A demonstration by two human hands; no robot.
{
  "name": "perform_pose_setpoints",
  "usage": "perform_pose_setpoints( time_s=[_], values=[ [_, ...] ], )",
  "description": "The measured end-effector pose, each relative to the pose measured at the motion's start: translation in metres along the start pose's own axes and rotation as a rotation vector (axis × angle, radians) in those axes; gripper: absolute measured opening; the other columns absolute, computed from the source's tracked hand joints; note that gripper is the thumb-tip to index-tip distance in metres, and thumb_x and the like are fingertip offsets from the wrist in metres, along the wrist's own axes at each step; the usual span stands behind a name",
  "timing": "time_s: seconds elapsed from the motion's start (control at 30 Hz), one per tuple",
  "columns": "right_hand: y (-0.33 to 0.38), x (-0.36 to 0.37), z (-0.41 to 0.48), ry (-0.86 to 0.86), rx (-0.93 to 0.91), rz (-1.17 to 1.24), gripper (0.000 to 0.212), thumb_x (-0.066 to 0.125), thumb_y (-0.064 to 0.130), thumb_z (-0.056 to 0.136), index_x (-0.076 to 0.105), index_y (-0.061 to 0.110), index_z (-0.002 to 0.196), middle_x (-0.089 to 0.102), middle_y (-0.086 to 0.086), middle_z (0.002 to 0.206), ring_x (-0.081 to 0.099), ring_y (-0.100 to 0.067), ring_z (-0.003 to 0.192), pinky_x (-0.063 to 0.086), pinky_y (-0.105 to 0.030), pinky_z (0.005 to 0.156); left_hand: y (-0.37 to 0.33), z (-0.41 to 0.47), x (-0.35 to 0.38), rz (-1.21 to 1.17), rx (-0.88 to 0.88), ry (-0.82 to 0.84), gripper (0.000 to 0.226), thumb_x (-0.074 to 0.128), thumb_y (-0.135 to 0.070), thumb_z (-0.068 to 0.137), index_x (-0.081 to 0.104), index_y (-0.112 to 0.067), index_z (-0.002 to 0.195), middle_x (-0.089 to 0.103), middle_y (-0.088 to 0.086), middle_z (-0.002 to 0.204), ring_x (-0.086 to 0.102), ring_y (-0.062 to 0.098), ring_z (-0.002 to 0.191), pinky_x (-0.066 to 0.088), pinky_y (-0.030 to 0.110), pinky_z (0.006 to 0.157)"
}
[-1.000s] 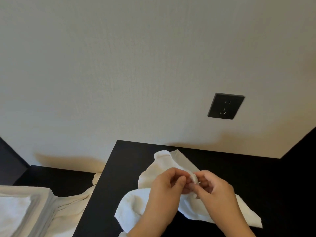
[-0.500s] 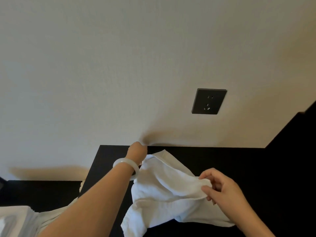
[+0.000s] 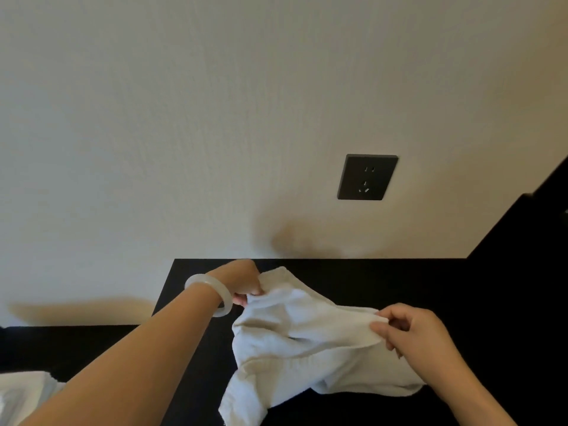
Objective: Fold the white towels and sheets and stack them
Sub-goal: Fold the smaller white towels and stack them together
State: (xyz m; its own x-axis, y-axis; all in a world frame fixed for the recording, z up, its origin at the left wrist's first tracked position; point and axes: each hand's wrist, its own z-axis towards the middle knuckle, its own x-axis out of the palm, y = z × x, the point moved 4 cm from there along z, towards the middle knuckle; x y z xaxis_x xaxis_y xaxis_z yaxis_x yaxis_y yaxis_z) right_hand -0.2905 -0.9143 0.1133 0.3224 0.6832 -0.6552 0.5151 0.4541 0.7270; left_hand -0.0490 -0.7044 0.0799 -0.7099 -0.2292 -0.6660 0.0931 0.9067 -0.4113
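A crumpled white towel [image 3: 307, 342] lies spread over the black tabletop [image 3: 399, 287] in front of me. My left hand [image 3: 242, 279], with a pale bangle on the wrist, grips the towel's far left corner near the wall. My right hand [image 3: 412, 330] pinches the towel's right edge between thumb and fingers. The cloth stretches between the two hands and sags onto the table below. A stack of white linen [image 3: 21, 395] shows at the lower left corner, partly cut off by the frame.
A cream wall rises right behind the table, with a black power socket [image 3: 367, 176] above the towel. A lower black surface [image 3: 76, 342] sits to the left of the table. A dark panel [image 3: 538, 216] stands at the right.
My hands, together at the towel's middle a second ago, have drawn apart: the left went to the far left corner, the right stayed at the right edge, and the towel opened out between them.
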Motion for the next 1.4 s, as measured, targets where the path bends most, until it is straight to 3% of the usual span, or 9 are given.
perform_pose_setpoints(
  time_s=[0.17, 0.3, 0.4, 0.53, 0.7, 0.87, 0.97, 1.17, 1.4],
  values=[
    [0.026, -0.062, -0.005, -0.301, -0.092, 0.254, 0.01, 0.076, 0.007, 0.083, 0.074, 0.015, 0.078, 0.053, -0.001, 0.042, 0.043, -0.003, 0.035, 0.033, -0.011, 0.04, 0.002, -0.058, -0.089, -0.247, 0.138, -0.392, 0.019, 0.048, 0.008, 0.089, 0.06, -0.006, 0.085, 0.067, 0.016, 0.058, 0.067, 0.021, 0.046, 0.053, 0.025, 0.041],
    [0.062, -0.103, -0.017, -0.352, -0.154, 0.264, 0.006, 0.077, 0.013, 0.083, 0.074, 0.018, 0.083, 0.058, -0.001, 0.046, 0.045, -0.005, 0.035, 0.04, -0.017, 0.041, -0.008, -0.13, -0.156, -0.419, 0.28, -0.514, 0.019, 0.059, 0.013, 0.083, 0.07, -0.003, 0.086, 0.07, 0.018, 0.064, 0.07, 0.025, 0.054, 0.057, 0.026, 0.051],
    [0.087, -0.116, -0.034, -0.4, -0.235, 0.292, 0.011, 0.076, 0.011, 0.083, 0.072, 0.021, 0.081, 0.067, 0.0, 0.056, 0.058, -0.007, 0.042, 0.049, -0.019, 0.051, -0.021, -0.178, -0.166, -0.164, 0.305, -0.523, 0.009, 0.072, -0.002, 0.08, 0.074, -0.011, 0.078, 0.074, 0.006, 0.069, 0.073, 0.016, 0.062, 0.055, 0.031, 0.065],
    [0.1, -0.116, -0.055, -0.363, -0.252, 0.334, 0.014, 0.077, 0.006, 0.08, 0.075, 0.019, 0.082, 0.073, 0.009, 0.069, 0.068, 0.0, 0.067, 0.051, -0.023, 0.072, -0.009, -0.211, -0.153, 0.049, 0.21, -0.542, 0.011, 0.071, -0.021, 0.087, 0.068, -0.012, 0.079, 0.072, 0.001, 0.06, 0.07, 0.008, 0.057, 0.04, 0.027, 0.057],
    [0.102, -0.124, -0.071, -0.424, -0.313, 0.38, 0.016, 0.078, 0.011, 0.079, 0.073, 0.026, 0.082, 0.074, 0.01, 0.072, 0.069, -0.002, 0.069, 0.049, -0.022, 0.072, 0.011, -0.243, -0.173, -0.472, 0.479, -0.847, 0.009, 0.076, -0.008, 0.081, 0.073, -0.014, 0.075, 0.072, 0.005, 0.064, 0.07, 0.02, 0.056, 0.049, 0.027, 0.056],
    [0.098, -0.121, -0.054, -0.239, -0.218, 0.312, 0.016, 0.07, -0.001, 0.085, 0.072, 0.014, 0.088, 0.071, -0.009, 0.066, 0.067, -0.009, 0.053, 0.053, -0.017, 0.054, 0.019, -0.22, -0.154, -0.499, 0.314, -0.411, 0.008, 0.075, 0.003, 0.08, 0.076, -0.004, 0.082, 0.072, 0.015, 0.079, 0.068, 0.017, 0.062, 0.053, 0.016, 0.053],
    [0.092, -0.115, -0.041, -0.168, -0.188, 0.336, 0.026, 0.07, -0.007, 0.084, 0.069, 0.013, 0.1, 0.069, -0.017, 0.078, 0.065, -0.01, 0.049, 0.051, -0.013, 0.048, 0.026, -0.21, -0.159, -0.648, 0.282, -0.297, 0.007, 0.076, 0.004, 0.077, 0.078, -0.002, 0.08, 0.073, 0.014, 0.084, 0.072, 0.016, 0.069, 0.056, 0.018, 0.059],
    [0.113, -0.137, -0.021, -0.231, -0.236, 0.482, 0.012, 0.065, -0.014, 0.084, 0.064, -0.007, 0.093, 0.063, -0.019, 0.074, 0.063, -0.01, 0.044, 0.054, -0.015, 0.049, -0.003, -0.223, -0.184, -0.712, 0.376, -0.486, 0.013, 0.073, 0.011, 0.076, 0.071, 0.011, 0.089, 0.071, 0.024, 0.094, 0.071, 0.025, 0.08, 0.059, 0.02, 0.061],
    [0.111, -0.163, -0.052, -0.346, -0.395, 0.388, 0.018, 0.079, 0.003, 0.075, 0.073, 0.018, 0.08, 0.075, 0.0, 0.077, 0.072, -0.009, 0.068, 0.058, -0.023, 0.065, 0.011, -0.276, -0.182, -0.594, 0.539, -0.557, 0.009, 0.079, 0.003, 0.068, 0.077, -0.005, 0.071, 0.075, 0.017, 0.081, 0.073, 0.02, 0.078, 0.058, 0.023, 0.075]
  ],
)
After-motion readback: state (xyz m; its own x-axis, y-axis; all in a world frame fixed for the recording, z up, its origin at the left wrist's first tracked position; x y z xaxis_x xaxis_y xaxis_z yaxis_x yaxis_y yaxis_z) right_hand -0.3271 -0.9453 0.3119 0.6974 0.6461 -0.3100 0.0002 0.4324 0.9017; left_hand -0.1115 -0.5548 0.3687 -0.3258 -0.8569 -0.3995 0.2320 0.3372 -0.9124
